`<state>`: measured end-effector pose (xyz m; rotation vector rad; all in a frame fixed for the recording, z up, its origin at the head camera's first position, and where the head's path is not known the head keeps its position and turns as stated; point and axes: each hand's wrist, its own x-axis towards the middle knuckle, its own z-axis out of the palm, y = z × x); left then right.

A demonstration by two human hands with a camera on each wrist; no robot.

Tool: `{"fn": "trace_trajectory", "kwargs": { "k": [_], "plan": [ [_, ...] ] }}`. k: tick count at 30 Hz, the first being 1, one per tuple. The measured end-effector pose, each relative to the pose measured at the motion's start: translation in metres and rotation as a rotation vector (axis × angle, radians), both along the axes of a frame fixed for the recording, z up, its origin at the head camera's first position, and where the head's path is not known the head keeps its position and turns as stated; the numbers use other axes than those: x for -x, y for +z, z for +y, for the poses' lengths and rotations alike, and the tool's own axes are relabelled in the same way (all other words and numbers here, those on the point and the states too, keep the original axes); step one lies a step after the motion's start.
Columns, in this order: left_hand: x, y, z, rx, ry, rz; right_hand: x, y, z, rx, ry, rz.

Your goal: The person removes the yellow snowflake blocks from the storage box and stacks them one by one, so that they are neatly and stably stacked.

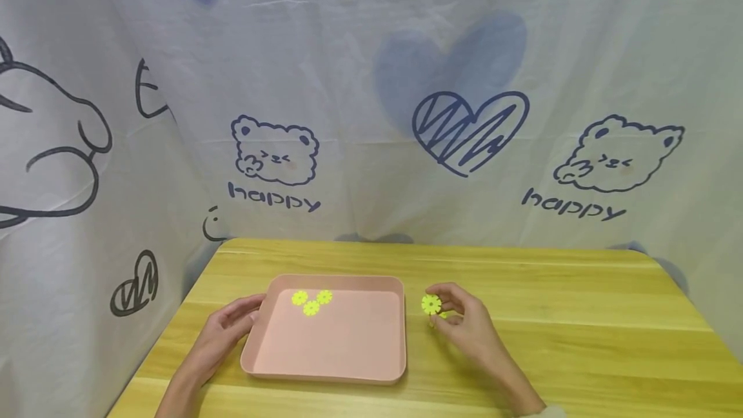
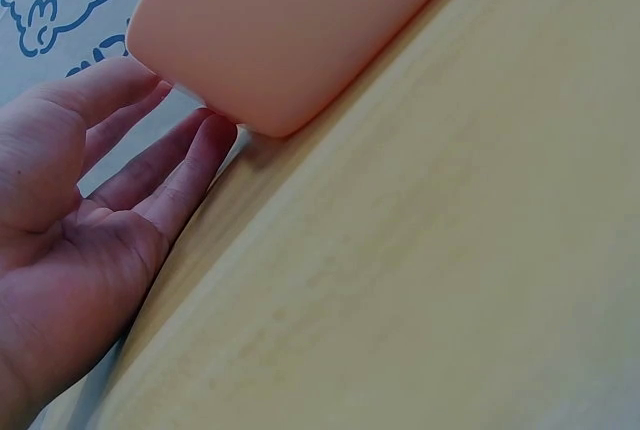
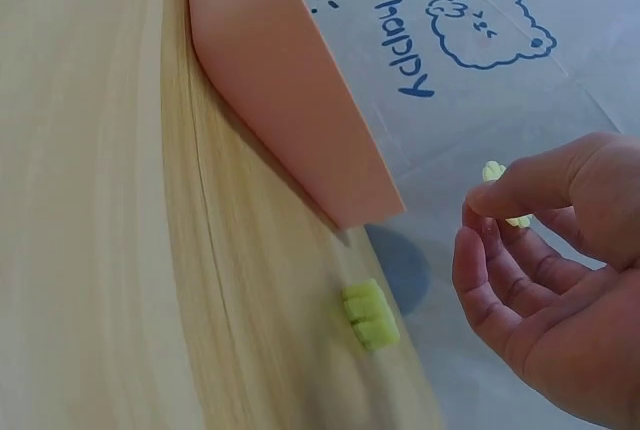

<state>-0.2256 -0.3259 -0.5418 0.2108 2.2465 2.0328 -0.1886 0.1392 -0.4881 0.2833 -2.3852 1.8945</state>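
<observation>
A pink rectangular tray (image 1: 331, 347) lies on the table, with three yellow-green flower-shaped discs (image 1: 311, 308) inside near its far left corner. My left hand (image 1: 223, 331) is at the tray's left side, its extended fingers touching the outer wall; in the left wrist view the fingertips (image 2: 222, 128) reach the wall's lower edge. To the right of the tray, my right hand (image 1: 467, 321) pinches one more flower-shaped disc (image 1: 431, 304) between thumb and fingers, held above the table. Below that hand, a short stack of the same discs (image 3: 371, 315) sits on the wood, partly hidden in the head view.
The wooden table (image 1: 580, 334) has rounded far corners and extends well to the right of the right hand. A white cloth (image 1: 360, 82) printed with hearts, bears and the word "happy" hangs behind it and along the left side.
</observation>
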Motion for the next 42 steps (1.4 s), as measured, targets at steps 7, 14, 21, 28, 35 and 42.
{"fn": "trace_trajectory", "kwargs": {
  "k": [7, 14, 21, 28, 35, 42],
  "plan": [
    [0.000, -0.001, -0.001, -0.003, -0.002, 0.000, 0.003, -0.006, 0.005, -0.023, -0.031, 0.019],
    [0.000, -0.001, 0.000, -0.010, -0.007, 0.002, 0.006, -0.013, 0.010, -0.060, -0.056, 0.011],
    [0.002, 0.000, 0.001, -0.001, -0.001, -0.005, 0.009, -0.023, 0.016, -0.145, -0.068, 0.029],
    [0.001, 0.001, 0.002, 0.010, -0.007, 0.004, 0.010, -0.027, 0.023, -0.192, -0.059, 0.049],
    [0.000, 0.001, 0.001, -0.004, -0.009, -0.005, 0.011, -0.032, 0.025, -0.248, -0.049, 0.044],
    [0.000, 0.000, 0.000, -0.008, -0.018, 0.003, 0.013, -0.037, 0.026, -0.274, -0.047, 0.027]
  ]
}}
